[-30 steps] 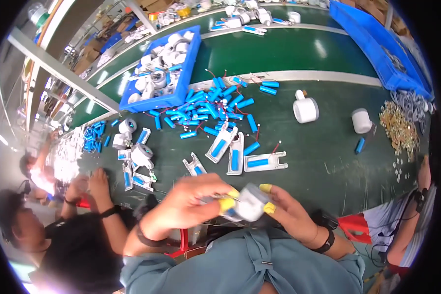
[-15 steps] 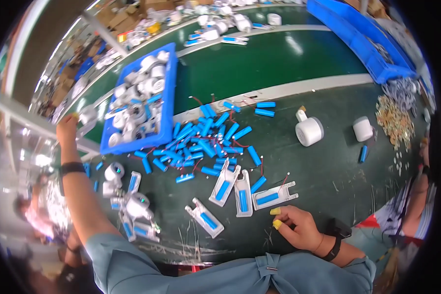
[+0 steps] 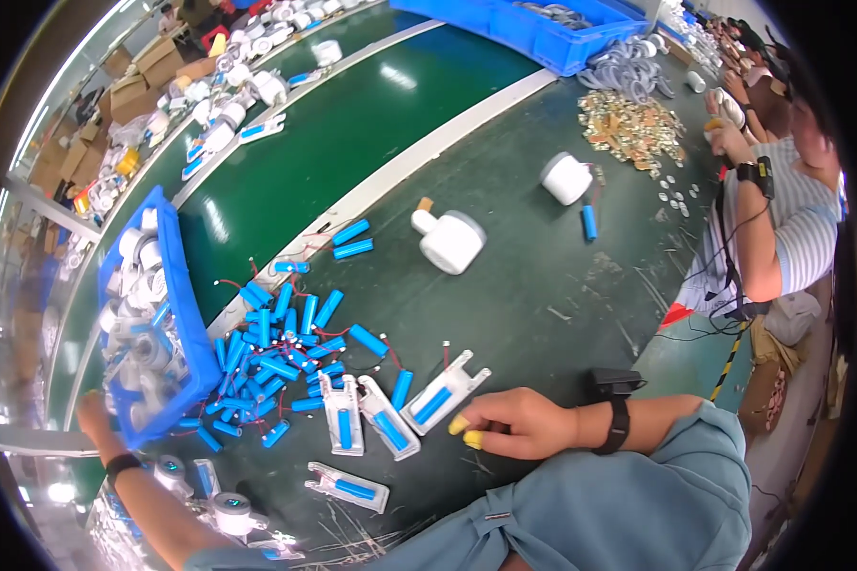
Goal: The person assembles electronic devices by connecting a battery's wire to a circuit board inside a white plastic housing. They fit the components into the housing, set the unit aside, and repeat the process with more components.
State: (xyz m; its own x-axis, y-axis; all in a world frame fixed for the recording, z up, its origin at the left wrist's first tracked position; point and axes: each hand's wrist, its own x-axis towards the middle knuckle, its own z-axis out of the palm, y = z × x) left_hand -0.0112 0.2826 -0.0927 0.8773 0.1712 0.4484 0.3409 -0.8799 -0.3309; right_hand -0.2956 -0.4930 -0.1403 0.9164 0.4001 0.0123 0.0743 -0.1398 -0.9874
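My right hand [image 3: 514, 423], with yellow finger cots on two fingertips and a black wristband, rests curled on the dark green table and holds nothing. It lies just right of a white holder with a blue cell in it [image 3: 443, 395]. Two more such holders [image 3: 338, 419] stand beside that one, and another [image 3: 348, 487] lies nearer me. My left hand [image 3: 93, 414] is stretched far left to the near corner of a blue crate [image 3: 189, 324] full of white round parts. Its fingers are too small to read. A pile of loose blue cells [image 3: 286, 343] with thin wires lies between the crate and the holders.
Two white round housings [image 3: 452, 240] [image 3: 567, 178] stand mid-table. A heap of small brass parts [image 3: 628, 124] lies at the upper right. A green conveyor belt [image 3: 352, 124] runs behind, and a second blue crate [image 3: 533, 24] sits at the top. A co-worker [image 3: 781, 238] sits at the right.
A second ago both hands held a small part near my chest. My left arm then reached out to the blue crate, and my right hand dropped to the table by the holders.
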